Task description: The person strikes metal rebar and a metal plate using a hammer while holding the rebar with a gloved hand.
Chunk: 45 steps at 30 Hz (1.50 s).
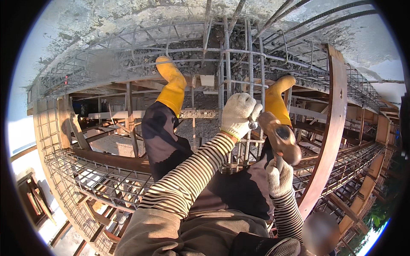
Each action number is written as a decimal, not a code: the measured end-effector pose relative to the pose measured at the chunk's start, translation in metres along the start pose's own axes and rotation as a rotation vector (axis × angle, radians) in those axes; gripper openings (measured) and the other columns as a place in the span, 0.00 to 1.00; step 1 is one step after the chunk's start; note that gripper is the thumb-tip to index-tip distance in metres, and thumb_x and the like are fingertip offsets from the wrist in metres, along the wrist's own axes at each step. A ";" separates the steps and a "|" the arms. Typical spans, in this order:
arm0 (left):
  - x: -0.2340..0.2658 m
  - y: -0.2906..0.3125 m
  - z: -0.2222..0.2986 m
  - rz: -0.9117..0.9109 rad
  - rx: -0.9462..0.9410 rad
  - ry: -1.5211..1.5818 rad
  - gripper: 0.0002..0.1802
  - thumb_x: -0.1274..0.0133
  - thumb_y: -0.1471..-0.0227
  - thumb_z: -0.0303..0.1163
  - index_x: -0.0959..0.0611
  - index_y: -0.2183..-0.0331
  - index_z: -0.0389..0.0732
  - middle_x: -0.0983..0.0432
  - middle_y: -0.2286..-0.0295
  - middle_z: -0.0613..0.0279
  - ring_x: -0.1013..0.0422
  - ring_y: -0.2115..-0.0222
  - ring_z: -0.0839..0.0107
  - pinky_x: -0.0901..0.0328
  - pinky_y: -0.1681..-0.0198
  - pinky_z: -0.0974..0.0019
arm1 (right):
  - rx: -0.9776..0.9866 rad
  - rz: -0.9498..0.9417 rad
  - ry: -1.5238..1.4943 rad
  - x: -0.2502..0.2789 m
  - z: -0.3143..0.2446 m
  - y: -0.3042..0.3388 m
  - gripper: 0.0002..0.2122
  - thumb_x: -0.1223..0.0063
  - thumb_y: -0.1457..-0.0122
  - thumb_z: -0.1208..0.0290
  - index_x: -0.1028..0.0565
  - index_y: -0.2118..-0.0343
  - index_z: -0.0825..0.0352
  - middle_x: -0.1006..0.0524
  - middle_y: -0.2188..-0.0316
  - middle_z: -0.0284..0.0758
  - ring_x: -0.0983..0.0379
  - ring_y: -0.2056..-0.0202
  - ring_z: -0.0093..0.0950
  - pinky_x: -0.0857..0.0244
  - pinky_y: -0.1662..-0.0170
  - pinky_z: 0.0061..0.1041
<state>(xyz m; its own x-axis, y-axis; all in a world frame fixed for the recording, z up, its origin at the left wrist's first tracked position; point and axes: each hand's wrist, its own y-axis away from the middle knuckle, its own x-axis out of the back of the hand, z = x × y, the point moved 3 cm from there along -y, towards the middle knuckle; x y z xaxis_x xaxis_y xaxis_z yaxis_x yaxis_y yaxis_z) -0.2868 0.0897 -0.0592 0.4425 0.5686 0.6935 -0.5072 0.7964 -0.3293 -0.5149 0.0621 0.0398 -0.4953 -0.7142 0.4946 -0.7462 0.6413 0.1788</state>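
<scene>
My left hand (pixel 240 116), in a white knit glove, is closed in front of the vertical rebar column (pixel 226 64). A small rounded metal end (pixel 253 125) shows at its fingers, like the end of a rod; the rest of that piece is hidden. My right hand (pixel 279 178), gloved too, grips a hammer (pixel 285 143) by its handle just below the heavy brown head. The hammer head is close to the left hand, on its right, with a small gap between them. Striped sleeves cover both forearms.
My yellow boots (pixel 171 96) are set apart on either side of the column, near rubble (pixel 192 66). Horizontal rebar cages (pixel 111 185) run left and right. A long wooden plank (pixel 331 128) rises on the right. Timber props (pixel 130 119) stand below, and bent bars (pixel 329 19) project from above.
</scene>
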 end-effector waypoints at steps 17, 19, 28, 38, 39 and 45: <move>0.009 0.009 -0.016 0.107 0.177 -0.229 0.24 0.37 0.51 0.53 0.14 0.72 0.38 0.25 0.61 0.54 0.38 0.44 0.47 0.49 0.36 0.35 | 0.011 -0.119 0.133 0.004 -0.042 0.017 0.18 0.34 0.45 0.55 0.22 0.70 0.69 0.23 0.78 0.41 0.25 0.79 0.37 0.32 0.72 0.30; 0.011 0.003 -0.010 0.072 0.155 -0.254 0.24 0.37 0.51 0.52 0.14 0.74 0.38 0.24 0.61 0.54 0.37 0.44 0.46 0.47 0.37 0.35 | -0.119 -0.125 -0.185 0.006 -0.034 0.026 0.18 0.30 0.49 0.56 0.22 0.69 0.69 0.22 0.76 0.42 0.22 0.75 0.37 0.30 0.70 0.30; -0.015 0.009 -0.028 -0.082 0.069 -0.436 0.15 0.43 0.48 0.49 0.14 0.70 0.48 0.20 0.67 0.63 0.24 0.64 0.57 0.34 0.50 0.51 | 0.058 -0.218 -0.048 0.005 -0.032 0.019 0.23 0.34 0.44 0.49 0.25 0.74 0.69 0.27 0.81 0.44 0.24 0.77 0.45 0.32 0.72 0.35; 0.001 0.005 -0.017 -0.259 -0.019 -0.483 0.08 0.44 0.47 0.41 0.15 0.66 0.51 0.18 0.63 0.64 0.24 0.60 0.58 0.32 0.55 0.54 | -0.116 -0.149 -0.103 0.007 -0.022 0.008 0.22 0.38 0.40 0.51 0.23 0.69 0.72 0.25 0.82 0.48 0.22 0.76 0.47 0.31 0.72 0.36; 0.001 0.001 -0.013 -0.266 -0.023 -0.479 0.07 0.44 0.47 0.40 0.16 0.66 0.52 0.18 0.62 0.64 0.24 0.59 0.58 0.32 0.55 0.54 | -0.128 -0.162 -0.088 0.004 -0.015 0.004 0.22 0.38 0.40 0.52 0.23 0.69 0.72 0.25 0.82 0.48 0.22 0.77 0.46 0.32 0.72 0.36; 0.000 0.004 -0.008 -0.121 0.101 -0.372 0.09 0.45 0.45 0.41 0.13 0.70 0.52 0.19 0.58 0.65 0.27 0.53 0.57 0.41 0.40 0.47 | -0.378 -0.140 -0.487 -0.001 0.016 0.008 0.20 0.44 0.34 0.55 0.25 0.70 0.72 0.27 0.85 0.32 0.31 0.81 0.19 0.38 0.76 0.25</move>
<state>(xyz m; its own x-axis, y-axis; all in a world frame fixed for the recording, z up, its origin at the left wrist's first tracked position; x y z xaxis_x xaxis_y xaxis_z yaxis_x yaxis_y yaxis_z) -0.2828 0.0947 -0.0656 0.2148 0.3436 0.9142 -0.5459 0.8184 -0.1794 -0.5273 0.0629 0.0272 -0.6165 -0.7872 0.0163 -0.6543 0.5236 0.5457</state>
